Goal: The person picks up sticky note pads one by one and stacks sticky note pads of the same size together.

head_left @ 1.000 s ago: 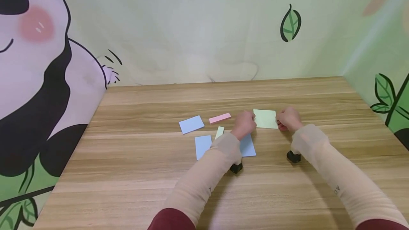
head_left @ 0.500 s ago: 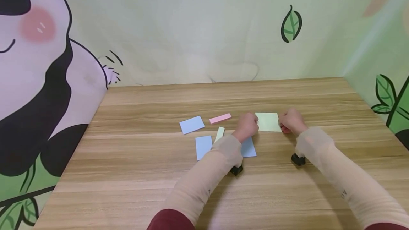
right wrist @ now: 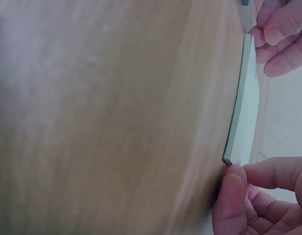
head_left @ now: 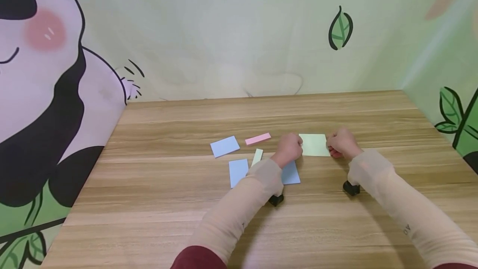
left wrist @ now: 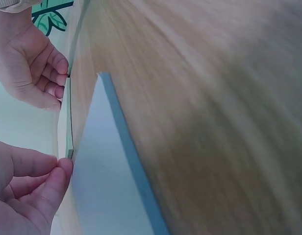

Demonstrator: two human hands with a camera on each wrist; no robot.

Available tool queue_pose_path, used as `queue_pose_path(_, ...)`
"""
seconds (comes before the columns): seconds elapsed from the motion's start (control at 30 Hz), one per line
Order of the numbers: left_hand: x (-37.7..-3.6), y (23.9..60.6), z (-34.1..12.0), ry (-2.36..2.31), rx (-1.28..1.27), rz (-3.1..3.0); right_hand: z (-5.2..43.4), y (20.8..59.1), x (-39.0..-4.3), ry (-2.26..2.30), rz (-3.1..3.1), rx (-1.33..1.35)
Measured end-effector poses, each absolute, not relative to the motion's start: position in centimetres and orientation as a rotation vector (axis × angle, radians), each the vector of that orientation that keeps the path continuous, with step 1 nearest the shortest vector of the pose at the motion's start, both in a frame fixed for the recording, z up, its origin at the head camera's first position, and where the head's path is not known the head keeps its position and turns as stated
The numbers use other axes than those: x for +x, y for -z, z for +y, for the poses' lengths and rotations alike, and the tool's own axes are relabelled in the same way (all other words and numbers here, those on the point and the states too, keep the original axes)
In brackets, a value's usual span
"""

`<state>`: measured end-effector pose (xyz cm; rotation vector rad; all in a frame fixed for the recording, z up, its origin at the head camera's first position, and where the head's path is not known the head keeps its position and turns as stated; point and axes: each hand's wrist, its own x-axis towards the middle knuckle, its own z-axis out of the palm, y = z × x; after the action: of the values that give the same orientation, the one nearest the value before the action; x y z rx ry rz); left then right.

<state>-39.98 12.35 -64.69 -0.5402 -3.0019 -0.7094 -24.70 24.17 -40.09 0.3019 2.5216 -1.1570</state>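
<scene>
The left hand (head_left: pixel 289 148) and the right hand (head_left: pixel 340 143) each pinch one side of the pale green sticky-note pad (head_left: pixel 315 145), which lies flat on the wooden bench (head_left: pixel 157 202).

The table (head_left: pixel 186 219) is wood-look board with a light brown grain, smooth and faintly satin under the light. On it, the green pad (head_left: pixel 314 145) is matt paper, a thin stack with a clean cut edge in the right wrist view. Left of the green pad lie a matt pink paper strip (head_left: pixel 258 138), a pale green strip (head_left: pixel 257 156) and three matt blue paper sheets (head_left: pixel 225 146). The sleeves (head_left: pixel 239 211) nearer than the pad are thin, slightly sheer beige knit cloth. Behind the table, the wall cover (head_left: pixel 224 32) looks like printed fabric or film, matt, with soft creases.
</scene>
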Motion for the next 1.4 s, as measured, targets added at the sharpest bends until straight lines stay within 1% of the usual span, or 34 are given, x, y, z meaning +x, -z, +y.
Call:
queue_pose_path(0.07, -37.3, 60.7, 11.5, 0.727, -0.513, -3.029, 24.2, 40.1, -24.8, 1.150, 2.526, 0.319)
queue_pose_path(0.2, -29.9, 49.0, 9.2, 0.834, -0.403, -3.186, 24.3, 40.1, -25.1, 1.145, 2.572, 0.366)
queue_pose_path(0.3, -26.0, 42.8, 7.9, 0.921, -0.320, -3.260, 24.3, 40.2, -25.2, 1.165, 2.596, 0.393)
queue_pose_path(0.37, -24.6, 40.9, 7.6, 0.927, -0.298, -3.256, 24.2, 40.2, -25.3, 1.186, 2.599, 0.399)
queue_pose_path(0.47, -23.7, 39.8, 7.3, 0.915, -0.294, -3.244, 24.0, 40.3, -25.4, 1.186, 2.611, 0.401)
queue_pose_path(0.6, -23.8, 40.0, 7.2, 0.941, -0.312, -3.216, 23.8, 40.3, -25.5, 1.173, 2.622, 0.406)
queue_pose_path(0.7, -24.6, 40.6, 7.4, 0.955, -0.314, -3.242, 23.8, 40.4, -25.5, 1.172, 2.624, 0.401)
queue_pose_path(0.77, -24.8, 40.9, 7.7, 0.884, -0.297, -3.252, 23.8, 40.4, -25.5, 1.174, 2.621, 0.394)
queue_pose_path(0.83, -27.4, 44.9, 8.6, 0.856, -0.319, -3.228, 23.8, 40.4, -25.5, 1.177, 2.618, 0.390)
queue_pose_path(0.87, -29.1, 47.4, 9.2, 0.826, -0.327, -3.222, 23.8, 40.4, -25.4, 1.177, 2.618, 0.389)
queue_pose_path(0.93, -33.0, 53.7, 10.6, 0.791, -0.342, -3.179, 23.8, 40.4, -25.5, 1.175, 2.621, 0.389)
queue_pose_path(1.0, -38.0, 61.1, 12.1, 0.806, -0.376, -3.151, 23.8, 40.4, -25.5, 1.168, 2.623, 0.388)
queue_pose_path(1.07, -40.8, 65.2, 13.1, 0.778, -0.368, -3.163, 23.8, 40.4, -25.5, 1.163, 2.622, 0.384)
queue_pose_path(1.1, -41.8, 66.7, 13.4, 0.772, -0.375, -3.160, 23.8, 40.4, -25.5, 1.168, 2.617, 0.380)
queue_pose_path(1.2, -41.7, 66.5, 13.5, 0.707, -0.410, -3.153, 23.9, 40.3, -25.4, 1.179, 2.599, 0.373)
queue_pose_path(1.33, -40.1, 64.2, 13.1, 0.628, -0.449, -3.127, 23.9, 40.2, -25.2, 1.175, 2.580, 0.375)
queue_pose_path(1.4, -39.7, 63.6, 13.1, 0.614, -0.449, -3.121, 24.0, 40.1, -25.1, 1.169, 2.581, 0.370)
